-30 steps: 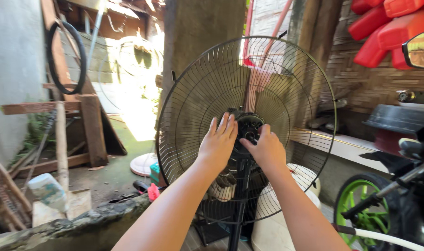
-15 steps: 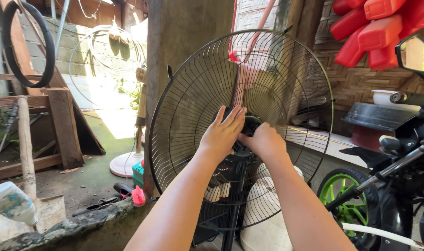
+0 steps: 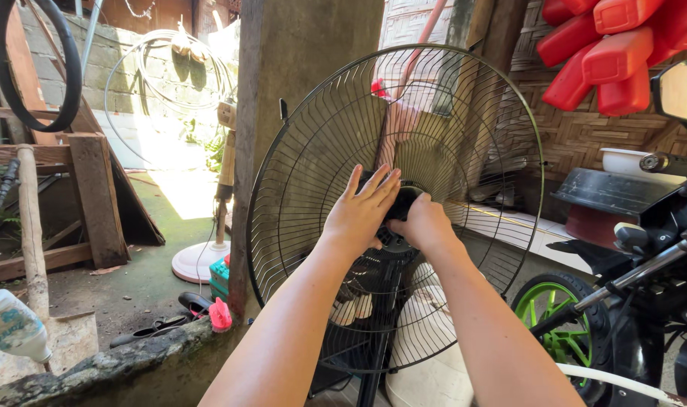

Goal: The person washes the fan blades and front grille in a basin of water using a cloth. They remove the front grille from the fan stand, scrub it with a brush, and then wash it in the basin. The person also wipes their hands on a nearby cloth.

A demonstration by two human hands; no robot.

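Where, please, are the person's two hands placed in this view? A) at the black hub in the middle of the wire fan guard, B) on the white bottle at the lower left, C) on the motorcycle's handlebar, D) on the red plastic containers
A: the left hand lies flat on the wire fan guard beside the black hub, and the right hand curls against that hub.

Black wire grille point(image 3: 321, 151) with radial ribs; red jugs point(image 3: 615, 53) far right; green wheel point(image 3: 558, 316) near right.
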